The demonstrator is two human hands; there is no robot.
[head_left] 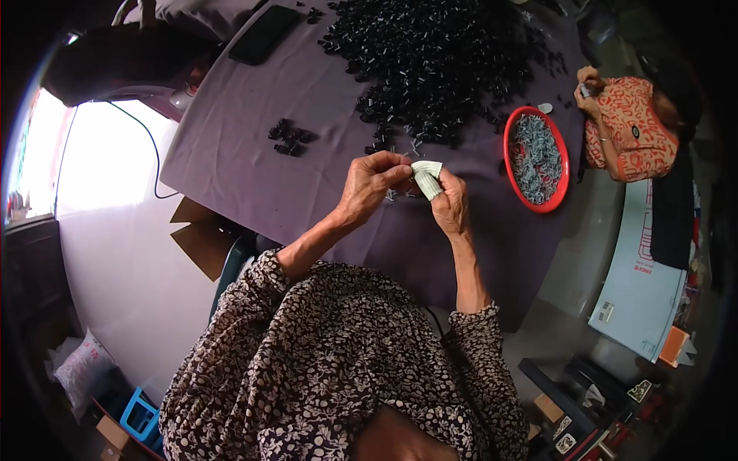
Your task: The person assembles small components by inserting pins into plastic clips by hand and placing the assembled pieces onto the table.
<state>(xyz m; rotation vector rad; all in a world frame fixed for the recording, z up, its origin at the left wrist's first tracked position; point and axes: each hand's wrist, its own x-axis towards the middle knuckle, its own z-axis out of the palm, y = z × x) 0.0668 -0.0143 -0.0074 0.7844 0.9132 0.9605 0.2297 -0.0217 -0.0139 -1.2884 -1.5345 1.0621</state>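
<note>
Both my hands meet over the near part of the purple cloth-covered table. The thumb and forefinger of my left hand (367,186) are pinched together, touching the tips of the right fingers. Pale ribbed finger covers (427,178) sit on the thumb and forefinger of my right hand (453,207), which are also pressed together. Whatever lies between the fingertips is too small to make out. Just beyond the hands spreads a large heap of small black parts (430,61) with metal bits. A few loose grey screws (416,146) lie near the fingers.
A red oval basin (565,175) of grey screws stands at the right. A small cluster of black parts (290,138) lies left of the heap, and a dark phone (265,34) farther back. Another person in an orange patterned top (634,127) works at the right edge.
</note>
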